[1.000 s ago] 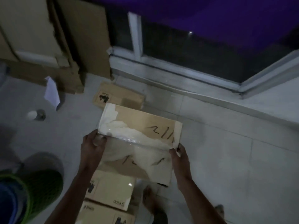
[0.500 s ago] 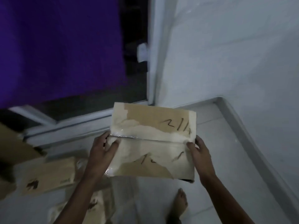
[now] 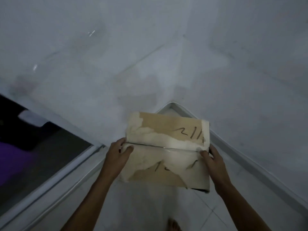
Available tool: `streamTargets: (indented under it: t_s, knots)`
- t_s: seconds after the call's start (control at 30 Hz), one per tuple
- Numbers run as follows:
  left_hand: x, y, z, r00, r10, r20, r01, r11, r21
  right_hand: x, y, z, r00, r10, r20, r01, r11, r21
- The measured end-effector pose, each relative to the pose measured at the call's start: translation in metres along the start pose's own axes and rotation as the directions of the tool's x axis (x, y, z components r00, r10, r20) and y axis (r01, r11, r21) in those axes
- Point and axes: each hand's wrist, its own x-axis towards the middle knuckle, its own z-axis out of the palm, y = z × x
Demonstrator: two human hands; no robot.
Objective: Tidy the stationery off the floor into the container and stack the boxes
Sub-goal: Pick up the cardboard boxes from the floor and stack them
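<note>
You are holding a cardboard box [image 3: 167, 151] in the air with both hands, above the tiled floor [image 3: 150, 207] and in front of the room's white corner. Your left hand [image 3: 117, 158] is clamping the box's left edge, its fingers [image 3: 128, 149] curled onto the taped top. Your right hand [image 3: 214, 161] is gripping the box's right edge the same way, thumb pressing on top. Torn tape and dark scrawled marks are showing across the box. To the box's left, a window frame [image 3: 55, 179] is running diagonally; below it, a bare foot [image 3: 174, 225] is standing on the floor.
</note>
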Motion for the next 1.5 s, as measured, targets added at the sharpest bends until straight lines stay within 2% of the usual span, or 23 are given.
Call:
streamTargets:
  t_s: [0.17,0.37,0.5,0.73,1.13,1.43,1.5]
  knots:
    - [0.066,0.054,0.046,0.989,0.024,0.145,-0.039,0.994,0.102,0.052,0.002,-0.033,0.994,0.076,-0.082,-0.072,0.996,0.048]
    - [0.126,0.064,0.087,0.965,0.04,0.261,-0.101,0.969,0.225,0.092,0.02,-0.034,0.979,0.18,-0.095,-0.171,0.98,0.1]
    - [0.19,0.05,0.123,0.927,0.068,0.368,-0.176,0.947,0.268,0.127,0.047,-0.009,0.953,0.268,-0.142,-0.244,0.955,0.166]
    - [0.285,0.003,0.179,0.875,-0.042,0.482,-0.115,0.949,0.293,0.192,0.112,0.045,0.907,0.371,-0.198,-0.318,0.913,0.255]
    - [0.392,-0.063,0.264,0.846,-0.072,0.529,-0.112,0.945,0.308,0.275,0.201,0.089,0.864,0.48,-0.152,-0.413,0.848,0.332]
    - [0.459,-0.093,0.333,0.866,-0.05,0.497,-0.077,0.97,0.231,0.366,0.249,0.098,0.891,0.439,-0.117,-0.384,0.866,0.321]
    - [0.474,-0.098,0.351,0.864,-0.018,0.503,-0.108,0.969,0.22,0.389,0.261,0.098,0.894,0.43,-0.124,-0.376,0.872,0.313]
